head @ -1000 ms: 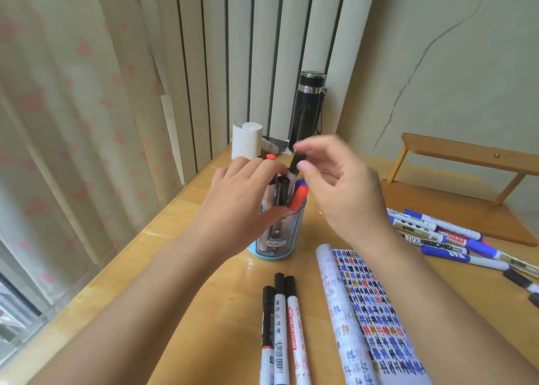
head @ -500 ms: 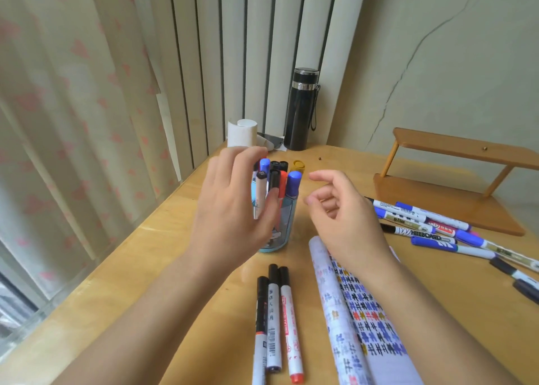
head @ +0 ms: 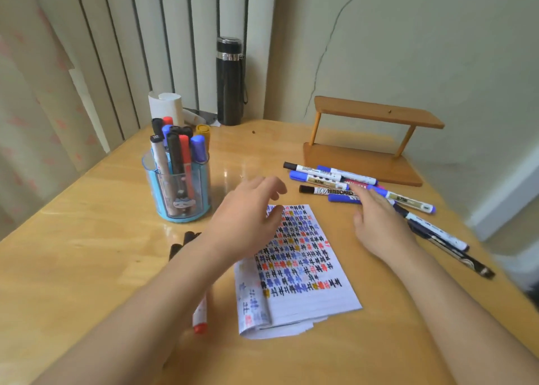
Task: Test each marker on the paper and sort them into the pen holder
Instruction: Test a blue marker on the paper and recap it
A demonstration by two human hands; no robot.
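A clear blue pen holder (head: 180,192) stands at the left with several markers upright in it. The paper (head: 300,268), covered in black, blue and red test marks, lies in the middle. My left hand (head: 248,218) hovers over its top left corner with fingers loosely spread and holds nothing. My right hand (head: 379,218) reaches toward a pile of loose markers (head: 335,180) at the right, its fingertips at a blue one, holding nothing. Three more markers (head: 201,317) lie under my left forearm, mostly hidden.
A black flask (head: 229,81) and a white paper roll (head: 166,104) stand at the back by the curtain. A small wooden shelf (head: 370,142) sits at the back right. The table's right edge falls away beyond the loose markers.
Both hands have left the pen holder and moved right. My left hand is now over the paper and my right hand has reached the loose markers. The view has turned right.
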